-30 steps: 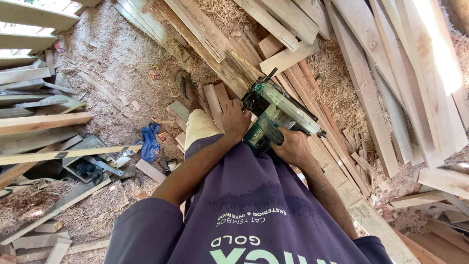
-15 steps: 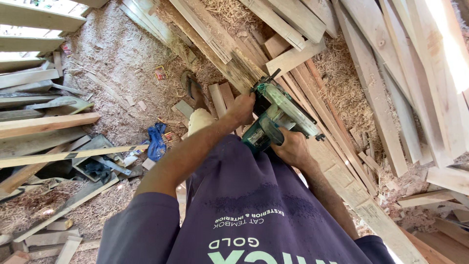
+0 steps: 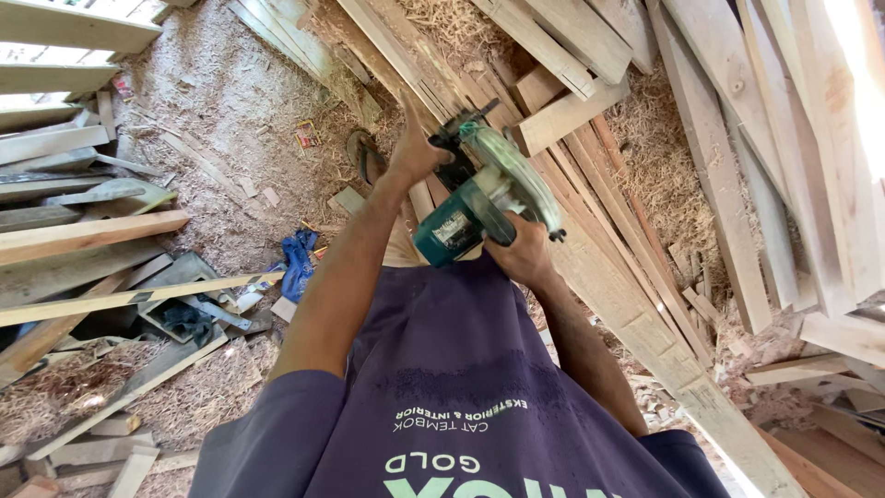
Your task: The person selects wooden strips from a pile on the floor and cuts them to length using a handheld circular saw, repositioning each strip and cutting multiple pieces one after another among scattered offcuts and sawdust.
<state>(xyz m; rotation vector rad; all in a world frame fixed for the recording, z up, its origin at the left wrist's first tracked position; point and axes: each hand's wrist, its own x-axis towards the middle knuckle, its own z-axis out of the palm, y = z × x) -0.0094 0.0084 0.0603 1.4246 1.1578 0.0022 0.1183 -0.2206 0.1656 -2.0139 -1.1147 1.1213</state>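
Both hands grip teal circular saw (image 3: 484, 198), wood planks (image 3: 728, 175)

Blade of the circular saw (image 3: 489, 198) hidden under its guard, right hand (image 3: 521, 254) fingers out of sight behind the handle, long plank (image 3: 664, 350) cut off at bottom edge

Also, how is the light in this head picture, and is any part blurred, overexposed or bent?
Head view: daylight burns out the pale wooden planks at the upper right; the teal circular saw, left hand and right hand are sharp and evenly lit; the wide lens makes the boards fan outward at the edges; the sawdust-covered floor shows only soft shadows.
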